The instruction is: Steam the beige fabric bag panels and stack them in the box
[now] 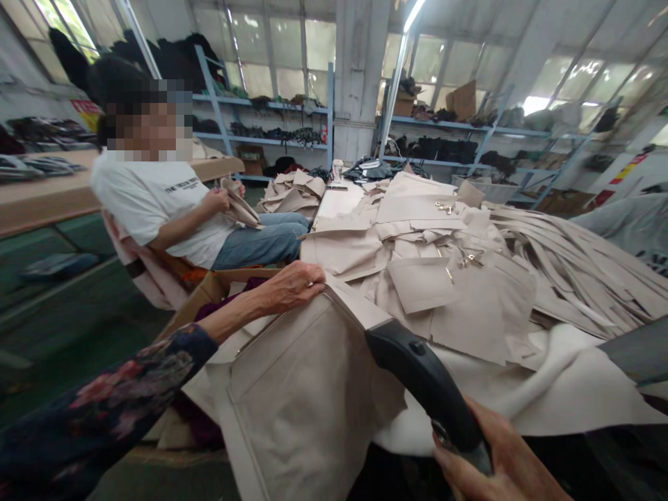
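Observation:
My left hand [292, 284] pinches the top edge of a beige sewn bag piece [307, 390], which hangs down in front of me with its stitched seams showing. In my right hand [504, 456] is a black curved tube-like tool [425, 369], with fingers wrapped round its lower end. The tool's upper end meets the strip along the piece's top edge; whether it presses on it I cannot tell. Behind it, more beige pieces [422, 285] lie heaped on the table, some with gold-coloured metal clips [470, 259].
A co-worker [177, 202] sits at the left, holding a beige piece. Below my left arm stands a cardboard box [193, 303] with cloth in it. Long beige straps [584, 257] spread over the right side. Loaded blue shelves [271, 104] line the back wall.

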